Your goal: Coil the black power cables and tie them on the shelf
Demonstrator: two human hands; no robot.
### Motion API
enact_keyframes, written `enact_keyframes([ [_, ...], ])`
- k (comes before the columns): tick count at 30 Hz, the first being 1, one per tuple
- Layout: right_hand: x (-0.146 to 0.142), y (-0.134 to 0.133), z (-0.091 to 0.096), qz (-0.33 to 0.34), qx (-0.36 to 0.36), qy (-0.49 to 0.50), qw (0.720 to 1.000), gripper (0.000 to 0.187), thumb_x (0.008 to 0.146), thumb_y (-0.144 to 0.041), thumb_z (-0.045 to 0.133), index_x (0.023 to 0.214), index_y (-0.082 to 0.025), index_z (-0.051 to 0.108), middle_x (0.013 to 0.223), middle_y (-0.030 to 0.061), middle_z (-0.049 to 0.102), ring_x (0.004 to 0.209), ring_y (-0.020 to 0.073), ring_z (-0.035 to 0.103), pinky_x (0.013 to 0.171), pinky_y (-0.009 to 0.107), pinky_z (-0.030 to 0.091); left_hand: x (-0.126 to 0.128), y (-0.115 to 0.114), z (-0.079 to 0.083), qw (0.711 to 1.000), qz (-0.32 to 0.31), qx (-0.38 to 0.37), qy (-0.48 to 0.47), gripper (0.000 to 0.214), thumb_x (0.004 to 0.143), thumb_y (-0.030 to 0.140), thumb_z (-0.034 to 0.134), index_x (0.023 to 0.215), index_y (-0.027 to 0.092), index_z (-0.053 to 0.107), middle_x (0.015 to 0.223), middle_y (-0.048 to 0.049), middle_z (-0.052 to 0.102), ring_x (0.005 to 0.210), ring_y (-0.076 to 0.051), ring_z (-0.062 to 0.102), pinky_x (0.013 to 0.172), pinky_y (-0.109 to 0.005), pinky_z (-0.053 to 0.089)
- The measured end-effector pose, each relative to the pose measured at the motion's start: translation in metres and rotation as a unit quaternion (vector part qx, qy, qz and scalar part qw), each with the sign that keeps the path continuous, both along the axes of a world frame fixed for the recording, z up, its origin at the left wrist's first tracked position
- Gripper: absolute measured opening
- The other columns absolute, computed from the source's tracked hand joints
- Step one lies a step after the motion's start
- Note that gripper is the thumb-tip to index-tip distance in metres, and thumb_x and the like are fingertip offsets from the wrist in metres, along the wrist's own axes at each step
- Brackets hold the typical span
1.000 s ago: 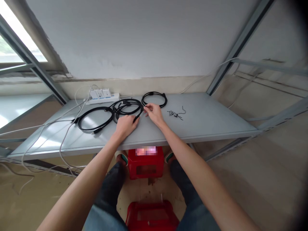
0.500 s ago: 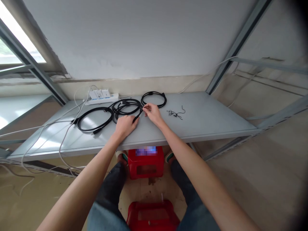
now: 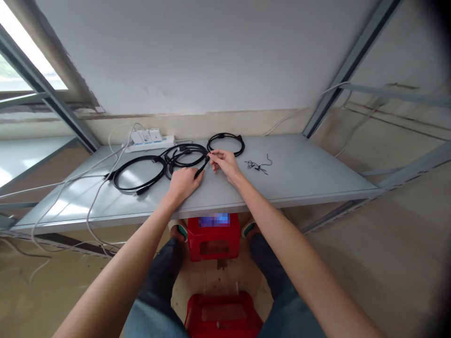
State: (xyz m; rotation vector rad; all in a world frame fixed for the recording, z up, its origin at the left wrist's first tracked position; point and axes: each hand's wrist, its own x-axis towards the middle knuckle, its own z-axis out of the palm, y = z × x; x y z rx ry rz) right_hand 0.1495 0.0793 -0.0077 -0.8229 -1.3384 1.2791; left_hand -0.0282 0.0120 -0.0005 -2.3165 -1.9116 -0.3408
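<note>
Grey metal surface [image 3: 299,178] stands against a pale wall [image 3: 211,61]; on it the left hand [image 3: 185,183] grips the near side of the middle black coil [image 3: 188,151], seemingly to steady it while the right hand [image 3: 224,164] pinches its right edge. Left coil [image 3: 143,190] and right coil [image 3: 241,139] crowd it, power strip [image 3: 169,142] behind, black ties [image 3: 259,167] well apart

The cables [image 3: 188,151] are black, the shelf [image 3: 303,173] grey, the stools [image 3: 213,235] red
</note>
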Motion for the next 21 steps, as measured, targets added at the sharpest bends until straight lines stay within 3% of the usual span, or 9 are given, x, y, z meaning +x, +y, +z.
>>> enact_keyframes([
  [4, 0.0, 0.0, 0.002, 0.014, -0.031, 0.019, 0.999, 0.029, 0.088, -0.044, 0.08, 0.089, -0.019, 0.065, 0.077, 0.002, 0.072, 0.064, 0.0135, 0.069, 0.046, 0.02, 0.052, 0.0, 0.0, -0.001, 1.0, -0.003, -0.002, -0.012, 0.058, 0.105, 0.054, 0.032, 0.095, 0.018, 0.077, 0.096, -0.0183, 0.078, 0.098, -0.034, 0.074, 0.085, -0.039, 0.051],
  [11, 0.001, -0.002, 0.004, 0.013, -0.063, 0.055, 0.996, 0.037, 0.094, -0.053, 0.072, 0.085, -0.017, 0.069, 0.077, 0.0045, 0.074, 0.066, 0.0136, 0.071, 0.049, 0.019, 0.055, -0.001, 0.001, -0.001, 1.0, -0.001, 0.0, -0.01, 0.059, 0.105, 0.055, 0.032, 0.093, 0.019, 0.077, 0.094, -0.0169, 0.078, 0.097, -0.033, 0.074, 0.084, -0.037, 0.051],
  [16, 0.007, 0.002, 0.005, 0.031, -0.129, 0.062, 0.989, 0.018, 0.089, -0.029, 0.082, 0.084, -0.016, 0.071, 0.077, 0.0046, 0.076, 0.069, 0.0134, 0.074, 0.057, 0.019, 0.059, -0.001, 0.0, -0.001, 1.0, -0.007, 0.008, -0.008, 0.058, 0.105, 0.055, 0.032, 0.092, 0.02, 0.076, 0.094, -0.0165, 0.079, 0.095, -0.032, 0.074, 0.082, -0.036, 0.05],
  [21, 0.012, 0.005, 0.007, 0.06, -0.171, 0.065, 0.981, 0.016, 0.086, -0.017, 0.084, 0.084, -0.017, 0.067, 0.071, 0.0017, 0.074, 0.064, 0.0113, 0.071, 0.061, 0.019, 0.061, 0.0, -0.001, -0.001, 1.0, -0.014, 0.013, -0.006, 0.056, 0.106, 0.054, 0.034, 0.091, 0.019, 0.076, 0.094, -0.0165, 0.079, 0.097, -0.033, 0.074, 0.083, -0.036, 0.049],
])
